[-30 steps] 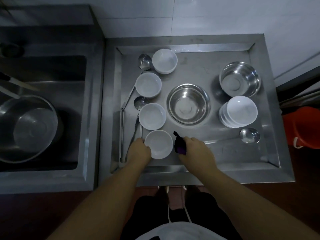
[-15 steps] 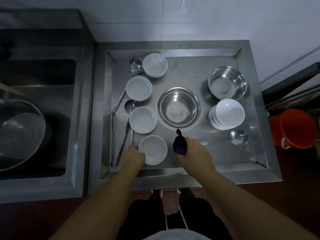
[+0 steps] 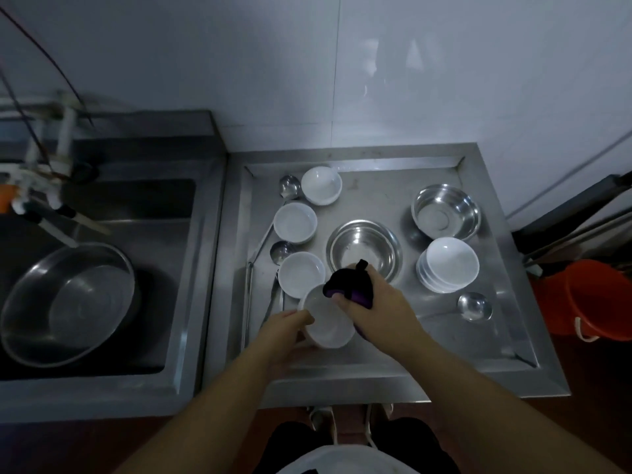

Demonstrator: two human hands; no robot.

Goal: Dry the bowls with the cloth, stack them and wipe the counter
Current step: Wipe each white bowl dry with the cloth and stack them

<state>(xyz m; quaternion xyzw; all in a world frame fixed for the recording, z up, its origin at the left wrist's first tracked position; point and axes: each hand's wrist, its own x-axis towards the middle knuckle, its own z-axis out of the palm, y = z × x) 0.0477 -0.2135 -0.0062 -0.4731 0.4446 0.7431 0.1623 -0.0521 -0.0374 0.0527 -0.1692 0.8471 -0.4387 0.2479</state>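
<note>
Steel worktop [image 3: 383,374], raised rim, beside a sink [image 3: 143,206]. In the sink, one wide steel basin [image 3: 68,302]. Orange bucket [image 3: 598,299] on the floor at right.

On the worktop: steel bowl [image 3: 364,249] at centre; second steel bowl [image 3: 446,210] at back right; stack of white bowls [image 3: 448,263] just in front of it.

Three single white bowls in a column at left: back [image 3: 321,184], middle [image 3: 294,222], front [image 3: 301,273]. Ladles lie beside them; one ladle [image 3: 473,306] at right.

Held white bowl [image 3: 328,321], tilted, above the near worktop. Left hand [image 3: 284,331]: fingers curled on its left rim. Right hand [image 3: 379,302]: fingers clamped on a dark purple cloth [image 3: 349,285], at the bowl's far rim.
</note>
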